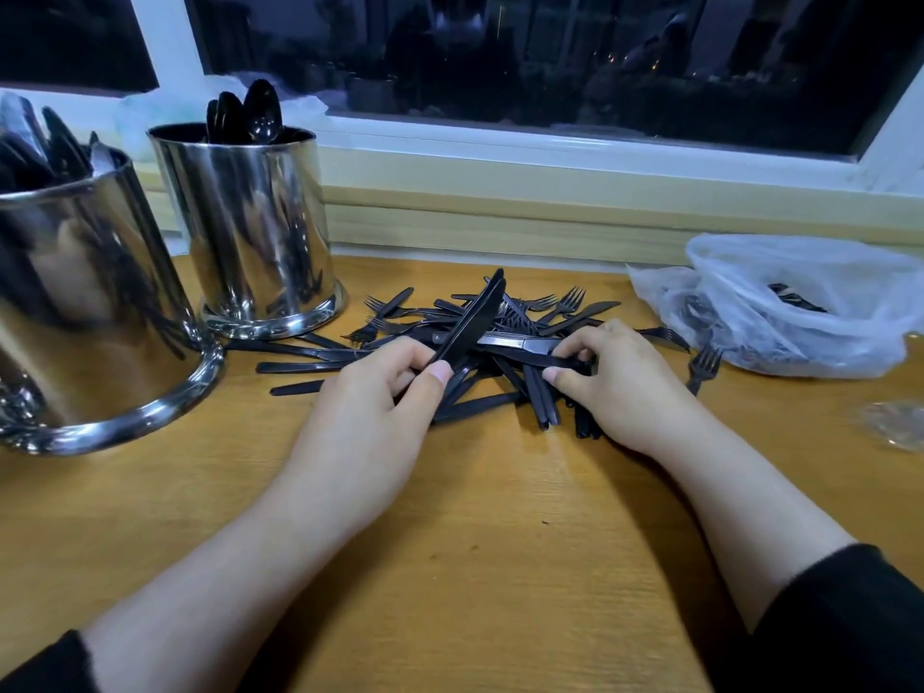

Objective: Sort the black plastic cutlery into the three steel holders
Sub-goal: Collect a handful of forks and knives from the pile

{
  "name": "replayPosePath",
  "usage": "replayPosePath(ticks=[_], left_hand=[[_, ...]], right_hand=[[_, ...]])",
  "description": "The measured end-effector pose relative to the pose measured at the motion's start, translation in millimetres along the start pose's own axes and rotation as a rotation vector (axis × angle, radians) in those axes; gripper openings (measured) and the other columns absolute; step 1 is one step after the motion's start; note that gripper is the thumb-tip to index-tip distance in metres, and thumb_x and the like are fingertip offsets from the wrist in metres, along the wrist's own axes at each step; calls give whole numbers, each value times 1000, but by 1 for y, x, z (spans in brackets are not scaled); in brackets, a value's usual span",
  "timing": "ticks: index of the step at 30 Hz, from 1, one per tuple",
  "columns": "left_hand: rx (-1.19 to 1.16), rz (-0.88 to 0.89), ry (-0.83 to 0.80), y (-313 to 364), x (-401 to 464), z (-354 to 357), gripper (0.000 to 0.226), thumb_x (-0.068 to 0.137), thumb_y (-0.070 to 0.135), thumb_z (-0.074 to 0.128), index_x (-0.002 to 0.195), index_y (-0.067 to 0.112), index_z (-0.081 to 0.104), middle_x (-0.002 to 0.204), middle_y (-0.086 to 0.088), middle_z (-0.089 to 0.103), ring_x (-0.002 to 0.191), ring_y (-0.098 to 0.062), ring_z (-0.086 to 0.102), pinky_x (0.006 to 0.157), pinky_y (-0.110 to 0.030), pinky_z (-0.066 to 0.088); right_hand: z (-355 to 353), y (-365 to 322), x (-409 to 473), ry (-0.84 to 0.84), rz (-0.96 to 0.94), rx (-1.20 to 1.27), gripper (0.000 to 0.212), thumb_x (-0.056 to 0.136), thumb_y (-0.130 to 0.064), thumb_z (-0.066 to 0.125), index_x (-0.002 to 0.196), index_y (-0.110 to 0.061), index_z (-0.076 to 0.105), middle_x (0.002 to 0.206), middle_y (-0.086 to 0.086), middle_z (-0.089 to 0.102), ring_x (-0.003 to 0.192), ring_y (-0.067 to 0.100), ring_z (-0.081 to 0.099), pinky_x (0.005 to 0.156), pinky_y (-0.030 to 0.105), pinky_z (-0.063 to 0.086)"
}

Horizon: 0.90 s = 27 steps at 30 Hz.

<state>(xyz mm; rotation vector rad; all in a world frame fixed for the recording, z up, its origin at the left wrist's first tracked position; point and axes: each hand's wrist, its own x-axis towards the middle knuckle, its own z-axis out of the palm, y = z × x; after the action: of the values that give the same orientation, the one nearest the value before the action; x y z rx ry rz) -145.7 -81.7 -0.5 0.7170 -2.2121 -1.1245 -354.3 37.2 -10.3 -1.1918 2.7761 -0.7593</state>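
A heap of black plastic cutlery (pixel 505 322), mostly forks and knives, lies on the wooden table (pixel 450 542) ahead of me. My left hand (pixel 380 397) grips several black knives (pixel 472 317) whose blades point up and away. My right hand (pixel 615 382) pinches the handle of a black knife (pixel 530 356) lying across the heap. Two steel holders stand at the left: a near one (pixel 85 312) filled with black cutlery, and a farther one (pixel 250 232) with spoons (pixel 260 112) sticking out. A third holder is not in view.
A clear plastic bag (pixel 800 302) with more black cutlery lies at the right by the window sill (pixel 550 212). A single fork (pixel 702 367) lies beside it. A crumpled bit of clear plastic (pixel 895 422) sits at the far right edge.
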Motion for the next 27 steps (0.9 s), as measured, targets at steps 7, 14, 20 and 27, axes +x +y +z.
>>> replayPosePath(ticks=[7, 14, 20, 27], left_hand=[[15, -6, 34, -3, 2, -1, 32, 104, 36, 51, 73, 29, 56, 56, 7, 57, 51, -3, 49, 70, -32, 52], [9, 6, 8, -5, 3, 0, 26, 104, 35, 53, 81, 28, 63, 66, -2, 64, 48, -2, 46, 52, -15, 40], [14, -5, 12, -4, 3, 0, 26, 103, 37, 51, 82, 28, 63, 67, 1, 64, 50, -2, 48, 56, -19, 45], [-37, 32, 167, -4, 4, -4, 35, 105, 32, 52, 71, 29, 54, 50, 12, 51, 45, -6, 43, 47, -20, 37]], right_hand=[[-2, 2, -1, -1, -30, 72, 18, 90, -46, 69, 101, -35, 61, 102, -11, 50, 98, 13, 49, 91, 38, 43], [-3, 0, -2, 65, -81, 122, 4, 95, -36, 66, 94, -34, 62, 99, -10, 52, 85, 4, 46, 77, 29, 35], [-2, -1, -2, 77, -82, 117, 4, 96, -35, 64, 93, -34, 63, 96, -13, 52, 82, 2, 46, 75, 27, 34], [-13, -5, -7, 384, -110, 640, 19, 101, -29, 58, 88, -16, 64, 71, -9, 56, 63, 5, 47, 62, 16, 38]])
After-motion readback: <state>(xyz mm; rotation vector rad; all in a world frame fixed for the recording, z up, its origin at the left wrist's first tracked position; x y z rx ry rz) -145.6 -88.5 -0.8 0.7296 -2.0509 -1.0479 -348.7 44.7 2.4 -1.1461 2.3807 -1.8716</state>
